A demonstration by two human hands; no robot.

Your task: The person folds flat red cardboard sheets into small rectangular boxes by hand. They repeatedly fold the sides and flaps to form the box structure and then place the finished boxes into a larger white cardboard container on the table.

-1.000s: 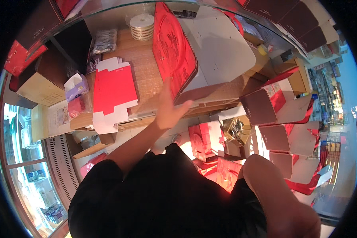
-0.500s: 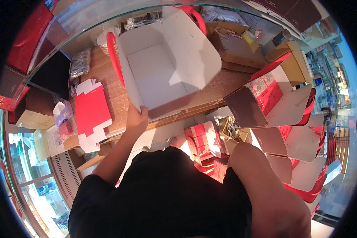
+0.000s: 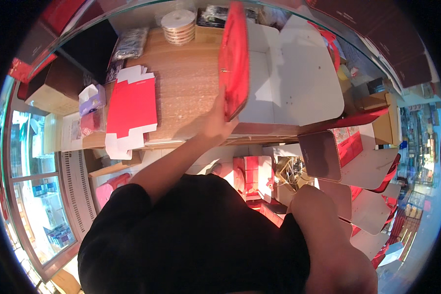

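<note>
An opened gift box [image 3: 259, 81] with a white inside and red handles stands on the wooden counter. Its left flap [image 3: 234, 63], red on the outside, stands upright, while the wide white flap [image 3: 306, 73] leans out to the right. My left hand [image 3: 219, 121] is closed on the near lower corner of the red flap, its fingertips partly hidden behind it. My right arm [image 3: 323, 230] drops along my side, bent, and its hand is out of sight.
Left on the counter [image 3: 181, 83] lie a flat red carton blank [image 3: 131, 105] and a tissue pack [image 3: 91, 97]. Ribbon spools [image 3: 178, 27] stand at the back. Several opened gift boxes [image 3: 362, 166] are stacked at right. A glass shelf edge [image 3: 147, 11] crosses above.
The gift box has shifted right and turned, so its red left flap now faces me. My left hand has moved right with it, still gripping. The view has swung left.
</note>
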